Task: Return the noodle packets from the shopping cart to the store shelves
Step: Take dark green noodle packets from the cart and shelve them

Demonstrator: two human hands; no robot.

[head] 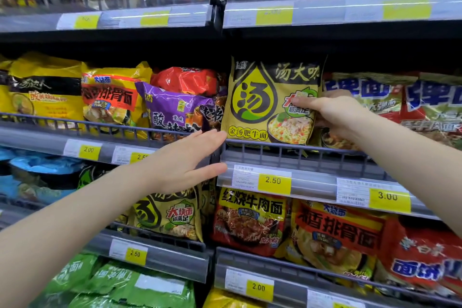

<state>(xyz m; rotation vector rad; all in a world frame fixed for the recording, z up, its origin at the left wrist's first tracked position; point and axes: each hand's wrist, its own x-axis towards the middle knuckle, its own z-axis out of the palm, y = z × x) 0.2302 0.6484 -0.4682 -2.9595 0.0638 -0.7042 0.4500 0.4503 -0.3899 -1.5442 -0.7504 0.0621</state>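
A yellow packet [271,100] is held upright at the middle shelf, its bottom edge just behind the wire rail [300,151] and directly above the 2.50 tag [274,181]. It is gripped at its right edge by the right hand [332,114], with the thumb laid over the front face and the fingers curled behind. The left hand [185,161] is held flat with fingers straight and together, holding nothing; its fingertips lie at the rail's left end, just below the packet's lower left corner. The step in hand is judged to be seating the packet in its slot. To do it well, the packet should be lowered until its base is caught behind the rail, then pushed back so that it leans on whatever stands behind it, which cannot be seen. The face should be kept forward and square to the rail. The purple packet [172,110], left of the rail's end and leaning rightward, could be steadied by the left hand so the slot is not crowded. The grip should be released only once the packet is felt to stand by itself, since a thin pouch may be expected to tip forward over a low rail. The cart is not in view.
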